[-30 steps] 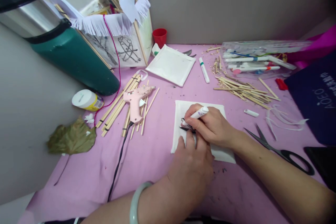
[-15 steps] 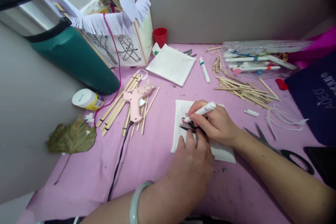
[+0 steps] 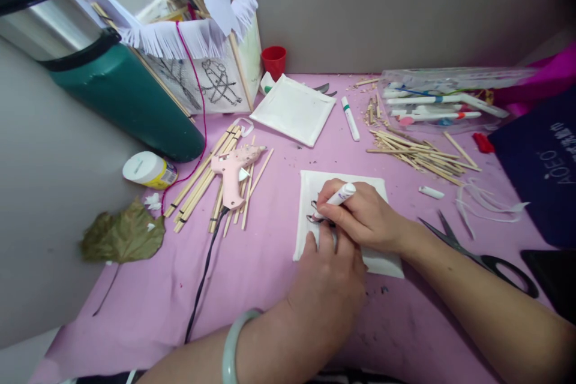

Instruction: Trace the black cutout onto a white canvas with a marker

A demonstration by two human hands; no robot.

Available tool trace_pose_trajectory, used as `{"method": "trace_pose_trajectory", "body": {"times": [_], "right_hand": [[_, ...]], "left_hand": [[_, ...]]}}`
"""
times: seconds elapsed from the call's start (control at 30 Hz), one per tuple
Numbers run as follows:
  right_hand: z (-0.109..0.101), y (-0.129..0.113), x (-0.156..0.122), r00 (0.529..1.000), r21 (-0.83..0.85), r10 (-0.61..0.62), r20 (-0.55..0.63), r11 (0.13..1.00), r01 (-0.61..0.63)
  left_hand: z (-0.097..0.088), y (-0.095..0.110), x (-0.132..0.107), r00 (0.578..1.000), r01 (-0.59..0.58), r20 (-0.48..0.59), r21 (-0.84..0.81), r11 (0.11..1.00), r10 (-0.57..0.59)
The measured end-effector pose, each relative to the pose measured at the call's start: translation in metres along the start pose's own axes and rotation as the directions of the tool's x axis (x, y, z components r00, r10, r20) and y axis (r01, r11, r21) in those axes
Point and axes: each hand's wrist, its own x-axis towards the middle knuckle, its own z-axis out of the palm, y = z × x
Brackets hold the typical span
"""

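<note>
A white square panel lies on the pink table cover, with black marks drawn near its left side. My right hand is closed round a white marker, whose tip touches the panel by the black marks. My left hand lies on the panel's near edge with the fingers pressed down flat, holding it still. A pale green bangle sits on my left wrist.
A pink glue gun rests on wooden sticks, its black cord running toward me. Further off are a second white panel, a green-capped marker, a stick pile, scissors, a pen case, a green flask and a dry leaf.
My right hand moved the marker back and forth over the panel, shifting right and then left again. My left hand stayed in place.
</note>
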Motion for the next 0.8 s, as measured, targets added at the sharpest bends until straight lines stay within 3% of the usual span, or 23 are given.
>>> {"method": "trace_pose_trajectory", "body": {"times": [0.17, 0.33, 0.47, 0.57, 0.8], "right_hand": [[0.000, -0.001, 0.000, 1.000, -0.057, -0.014, 0.002, 0.998, 0.014], [-0.009, -0.003, -0.001, 0.992, 0.066, 0.080, -0.093, 0.995, -0.074], [-0.024, -0.002, -0.003, 0.945, 0.106, 0.192, -0.266, 0.980, -0.169], [-0.038, -0.003, -0.008, 0.899, 0.148, 0.237, -0.368, 0.970, -0.195], [-0.065, -0.027, -0.039, 0.815, 0.118, 0.223, -0.536, 0.975, -0.189]], "left_hand": [[0.002, 0.000, 0.000, 1.000, -0.005, 0.001, 0.018, 1.000, 0.005], [0.004, 0.000, 0.001, 1.000, 0.009, 0.002, 0.015, 1.000, -0.009], [-0.001, -0.004, 0.005, 0.997, 0.024, 0.068, 0.005, 1.000, -0.024], [-0.007, -0.012, 0.009, 0.996, -0.030, 0.079, 0.004, 1.000, 0.029], [-0.021, -0.049, 0.023, 0.978, -0.113, 0.154, -0.196, 0.974, 0.144]]}}
